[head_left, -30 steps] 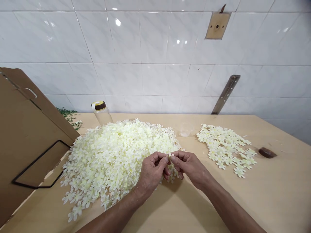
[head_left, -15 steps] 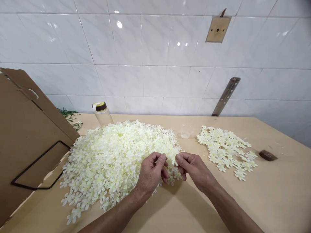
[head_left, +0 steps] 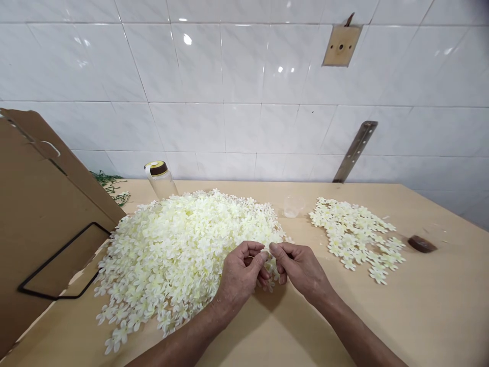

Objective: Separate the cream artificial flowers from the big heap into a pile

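Left hand (head_left: 237,275): thumb drawn in against forefinger, other fingers curled; impossible to tell whether anything is inside the pinch. Right hand (head_left: 303,267): thumb and forefinger pinching a small pale flower (head_left: 269,250), mostly covered by fingertips. Both sets of fingertips just beside one another, above the near right edge of the pile.

Pile of flowers (head_left: 179,244): cream-white petals, yellowish centres; one large heap, directly left of and beyond the left hand, with stray blossoms scattered toward the near left.

Smaller spread of flowers (head_left: 353,232): same kind, in a thin layer, beyond and to the right of the right hand, well apart from the heap.

Clear cup (head_left: 293,208): see-through, beyond the right hand, between heap and spread. Dark brown object (head_left: 422,244): low, kind unclear, far right of the right hand, just past the spread.

Bottle (head_left: 160,179): transparent, dark and yellow lid, far left beyond the hands, behind the heap. Green stems (head_left: 107,179): farther left of both hands, partly behind a cardboard box (head_left: 42,193). Black wire frame (head_left: 40,294): against the box, left of the left hand.

Beneath both hands: pale wood-toned table (head_left: 439,300). Beyond both hands: white tiled wall (head_left: 244,76).
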The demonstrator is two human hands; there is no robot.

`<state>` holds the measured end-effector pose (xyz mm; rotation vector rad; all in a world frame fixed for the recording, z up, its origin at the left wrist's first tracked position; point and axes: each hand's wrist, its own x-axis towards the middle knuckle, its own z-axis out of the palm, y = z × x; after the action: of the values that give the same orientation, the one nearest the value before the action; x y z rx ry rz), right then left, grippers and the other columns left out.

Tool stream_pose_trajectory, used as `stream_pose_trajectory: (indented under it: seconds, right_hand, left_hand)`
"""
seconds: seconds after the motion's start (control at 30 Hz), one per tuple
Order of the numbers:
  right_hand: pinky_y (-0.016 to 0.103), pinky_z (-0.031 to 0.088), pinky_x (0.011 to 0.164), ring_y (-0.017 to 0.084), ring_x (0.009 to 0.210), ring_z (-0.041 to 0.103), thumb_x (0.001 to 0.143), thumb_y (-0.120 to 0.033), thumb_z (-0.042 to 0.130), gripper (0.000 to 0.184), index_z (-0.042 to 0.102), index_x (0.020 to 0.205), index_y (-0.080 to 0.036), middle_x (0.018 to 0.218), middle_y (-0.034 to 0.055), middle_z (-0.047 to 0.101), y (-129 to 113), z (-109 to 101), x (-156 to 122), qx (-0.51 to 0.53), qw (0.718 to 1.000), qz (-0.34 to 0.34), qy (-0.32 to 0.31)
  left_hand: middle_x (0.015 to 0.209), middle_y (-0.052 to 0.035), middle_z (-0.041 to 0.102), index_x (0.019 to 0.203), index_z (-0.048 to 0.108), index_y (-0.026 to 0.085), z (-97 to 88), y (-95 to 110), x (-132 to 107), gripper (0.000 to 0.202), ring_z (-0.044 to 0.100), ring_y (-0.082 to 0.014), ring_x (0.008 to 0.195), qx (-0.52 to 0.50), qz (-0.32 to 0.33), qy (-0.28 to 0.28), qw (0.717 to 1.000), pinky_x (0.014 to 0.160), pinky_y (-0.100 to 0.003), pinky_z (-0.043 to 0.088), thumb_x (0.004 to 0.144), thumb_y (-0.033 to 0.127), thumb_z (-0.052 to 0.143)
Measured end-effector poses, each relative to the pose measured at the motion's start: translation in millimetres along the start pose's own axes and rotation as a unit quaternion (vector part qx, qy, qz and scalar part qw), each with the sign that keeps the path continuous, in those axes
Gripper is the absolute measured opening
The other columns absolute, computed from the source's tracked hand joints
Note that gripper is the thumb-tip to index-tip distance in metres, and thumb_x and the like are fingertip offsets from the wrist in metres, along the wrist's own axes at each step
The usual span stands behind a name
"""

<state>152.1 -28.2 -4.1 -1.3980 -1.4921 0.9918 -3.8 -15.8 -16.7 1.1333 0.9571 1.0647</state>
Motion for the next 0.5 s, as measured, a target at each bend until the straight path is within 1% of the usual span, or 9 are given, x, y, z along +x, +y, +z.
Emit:
stream_pose_trajectory:
  seconds: [0.07,0.13,0.23,0.33,0.47,0.5]
  right_hand:
    - [0.024,0.041,0.048,0.014,0.044,0.055,0.095,-0.053,0.05,0.051,0.053,0.056,-0.02,0.047,-0.0029,0.051,0.2,1.5,-0.2,-0.009,1.0,-0.004,-0.007]
    - [0.024,0.041,0.048,0.014,0.044,0.054,0.094,-0.053,0.051,0.051,0.052,0.056,-0.02,0.047,-0.0028,0.05,0.8,2.0,-0.3,-0.021,1.0,-0.009,0.008]
    - [0.024,0.042,0.047,0.014,0.046,0.054,0.092,-0.054,0.054,0.046,0.058,0.063,-0.019,0.051,-0.0021,0.052,-0.7,-3.1,-0.5,-0.032,0.997,-0.013,0.066]
    - [0.025,0.044,0.046,0.015,0.046,0.055,0.09,-0.055,0.057,0.04,0.066,0.077,-0.018,0.055,-0.0012,0.056,-6.3,-16.9,-0.6,-0.029,0.991,-0.011,0.132]
    - [0.025,0.045,0.049,0.014,0.046,0.054,0.09,-0.054,0.06,0.038,0.068,0.078,-0.018,0.051,-0.0019,0.053,-12.7,-36.3,0.0,-0.023,0.973,-0.053,0.225]
    - [0.025,0.046,0.05,0.014,0.046,0.053,0.09,-0.053,0.059,0.038,0.068,0.079,-0.018,0.051,-0.0023,0.053,-12.4,-38.9,0.8,-0.014,0.97,-0.063,0.233]
  left_hand:
    - [0.053,0.0015,0.061,0.094,0.064,0.014,-1.0,-0.1,0.5,0.031,0.057,-0.0143,0.043,0.011,0.007,0.011,1.0,0.044,-0.027,0.053,0.079,0.041,0.071]
    - [0.05,0.0017,0.06,0.09,0.065,0.014,-1.7,1.0,0.7,0.028,0.056,-0.0133,0.042,0.02,0.011,0.022,1.0,0.043,-0.025,0.051,0.078,0.04,0.072]
    - [0.049,0.002,0.06,0.086,0.066,0.014,-1.4,2.5,1.0,0.026,0.054,-0.0119,0.041,0.021,0.007,0.026,0.999,0.043,-0.023,0.049,0.078,0.037,0.073]
    - [0.049,0.0011,0.061,0.085,0.066,0.013,-0.5,2.3,2.1,0.026,0.053,-0.0113,0.041,0.009,-0.012,0.026,1.0,0.042,-0.023,0.049,0.076,0.036,0.074]
    - [0.051,-0.0008,0.063,0.086,0.069,0.011,-0.8,4.1,2.9,0.029,0.054,-0.0113,0.042,-0.018,-0.036,0.019,0.999,0.044,-0.023,0.048,0.075,0.037,0.076]
    - [0.052,-0.0011,0.063,0.086,0.069,0.011,-1.2,5.5,2.9,0.029,0.054,-0.0112,0.042,-0.024,-0.042,0.016,0.999,0.045,-0.023,0.048,0.075,0.037,0.077]
